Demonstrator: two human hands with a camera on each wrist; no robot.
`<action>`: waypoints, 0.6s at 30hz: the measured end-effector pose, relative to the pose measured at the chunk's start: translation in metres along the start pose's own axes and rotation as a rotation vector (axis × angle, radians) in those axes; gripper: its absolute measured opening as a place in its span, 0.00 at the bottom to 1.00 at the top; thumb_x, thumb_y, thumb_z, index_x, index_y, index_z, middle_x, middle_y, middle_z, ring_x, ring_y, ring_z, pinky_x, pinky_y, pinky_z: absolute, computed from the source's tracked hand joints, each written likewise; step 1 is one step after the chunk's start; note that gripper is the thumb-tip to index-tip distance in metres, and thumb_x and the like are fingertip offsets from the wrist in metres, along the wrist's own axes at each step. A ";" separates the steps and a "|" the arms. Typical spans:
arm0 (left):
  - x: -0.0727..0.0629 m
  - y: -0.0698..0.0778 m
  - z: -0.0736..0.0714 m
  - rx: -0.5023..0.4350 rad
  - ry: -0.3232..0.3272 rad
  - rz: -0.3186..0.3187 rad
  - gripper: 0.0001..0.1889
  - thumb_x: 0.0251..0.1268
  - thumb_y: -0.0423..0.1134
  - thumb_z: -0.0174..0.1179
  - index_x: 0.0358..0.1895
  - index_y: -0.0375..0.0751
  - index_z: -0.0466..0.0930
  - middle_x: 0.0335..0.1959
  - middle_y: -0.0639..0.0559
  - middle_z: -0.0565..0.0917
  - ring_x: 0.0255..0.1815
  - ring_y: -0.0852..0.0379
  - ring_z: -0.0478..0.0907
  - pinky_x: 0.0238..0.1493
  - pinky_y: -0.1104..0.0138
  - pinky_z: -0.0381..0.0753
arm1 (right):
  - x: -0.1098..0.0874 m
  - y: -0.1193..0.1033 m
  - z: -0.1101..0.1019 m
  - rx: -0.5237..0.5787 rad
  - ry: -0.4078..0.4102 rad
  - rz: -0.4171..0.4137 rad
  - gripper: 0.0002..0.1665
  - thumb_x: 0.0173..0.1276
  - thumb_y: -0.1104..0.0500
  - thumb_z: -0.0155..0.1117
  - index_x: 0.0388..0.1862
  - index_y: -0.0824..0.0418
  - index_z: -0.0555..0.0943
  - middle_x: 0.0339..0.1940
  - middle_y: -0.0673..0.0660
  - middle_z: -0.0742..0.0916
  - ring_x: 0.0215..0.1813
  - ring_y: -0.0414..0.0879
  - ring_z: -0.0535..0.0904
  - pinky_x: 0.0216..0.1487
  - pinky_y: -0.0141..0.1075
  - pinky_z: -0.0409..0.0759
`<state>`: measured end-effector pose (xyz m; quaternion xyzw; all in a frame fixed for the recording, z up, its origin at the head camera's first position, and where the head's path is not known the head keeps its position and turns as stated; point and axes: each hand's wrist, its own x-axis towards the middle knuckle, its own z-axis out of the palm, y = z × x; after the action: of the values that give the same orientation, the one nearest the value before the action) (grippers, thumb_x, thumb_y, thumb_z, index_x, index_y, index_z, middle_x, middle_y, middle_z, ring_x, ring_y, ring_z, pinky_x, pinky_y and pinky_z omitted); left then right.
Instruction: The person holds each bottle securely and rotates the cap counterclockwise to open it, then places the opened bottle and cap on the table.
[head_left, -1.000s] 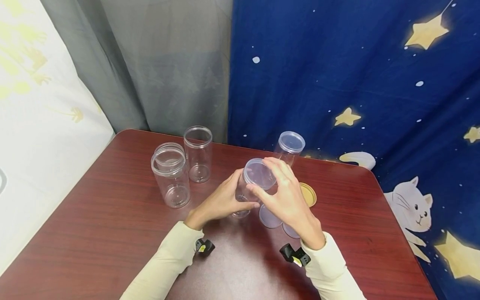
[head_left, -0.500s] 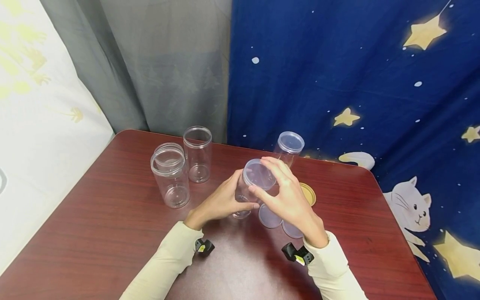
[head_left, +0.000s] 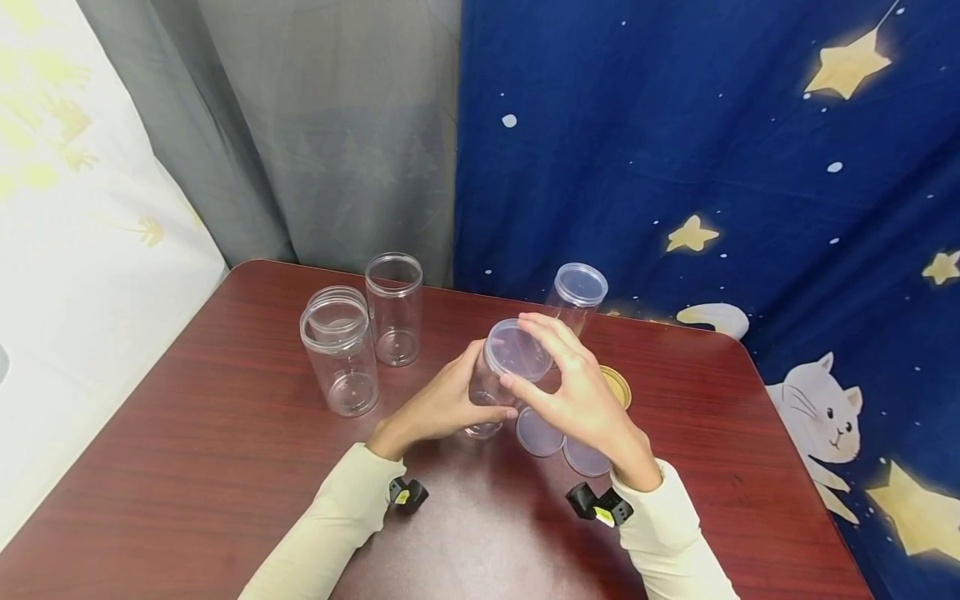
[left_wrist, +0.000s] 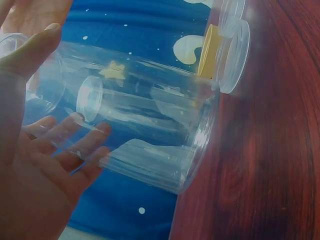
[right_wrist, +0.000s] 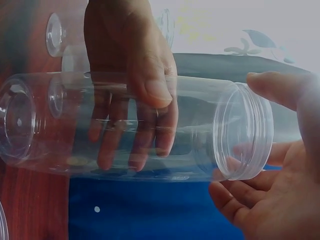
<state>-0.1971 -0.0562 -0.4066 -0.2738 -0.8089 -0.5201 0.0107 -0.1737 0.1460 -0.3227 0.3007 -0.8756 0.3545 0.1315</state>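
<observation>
A clear plastic jar (right_wrist: 195,125) stands between my hands, a translucent lid (head_left: 517,350) over its mouth. My left hand (head_left: 447,398) wraps round the jar's side, its fingers showing through the clear wall in the right wrist view. With thumb and fingers spread across the lid's rim, my right hand (head_left: 577,392) grips the lid. Beneath the right hand, two translucent lids, one nearer the jar (head_left: 538,433) and another lid (head_left: 587,458), lie on the table. A gold lid (head_left: 617,386) shows partly behind that hand.
Three open clear jars stand at the left: a front jar (head_left: 341,367), one just behind it, and a back jar (head_left: 395,308). A lidded jar (head_left: 577,296) stands at the back right. The red-brown table (head_left: 210,467) ends against grey and blue curtains (head_left: 570,150).
My right hand and wrist have turned slightly at the lid, the wrist shifting a little to the right. My left hand keeps its hold on the jar.
</observation>
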 end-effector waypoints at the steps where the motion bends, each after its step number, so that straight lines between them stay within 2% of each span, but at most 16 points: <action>1: 0.000 0.000 0.000 -0.002 -0.001 -0.001 0.46 0.47 0.48 0.78 0.68 0.45 0.62 0.57 0.55 0.77 0.56 0.59 0.76 0.60 0.58 0.77 | 0.000 0.000 0.000 0.004 -0.003 -0.004 0.38 0.58 0.52 0.76 0.67 0.54 0.74 0.69 0.51 0.75 0.70 0.45 0.70 0.63 0.46 0.76; 18: -0.001 0.003 -0.001 0.015 -0.020 -0.016 0.48 0.46 0.50 0.78 0.70 0.46 0.61 0.58 0.53 0.77 0.58 0.58 0.76 0.61 0.58 0.76 | 0.001 0.001 -0.006 0.076 -0.063 -0.031 0.40 0.58 0.56 0.75 0.70 0.54 0.72 0.70 0.51 0.75 0.70 0.44 0.70 0.65 0.46 0.73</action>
<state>-0.1952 -0.0572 -0.4042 -0.2724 -0.8150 -0.5114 0.0005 -0.1750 0.1501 -0.3178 0.3299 -0.8605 0.3758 0.0976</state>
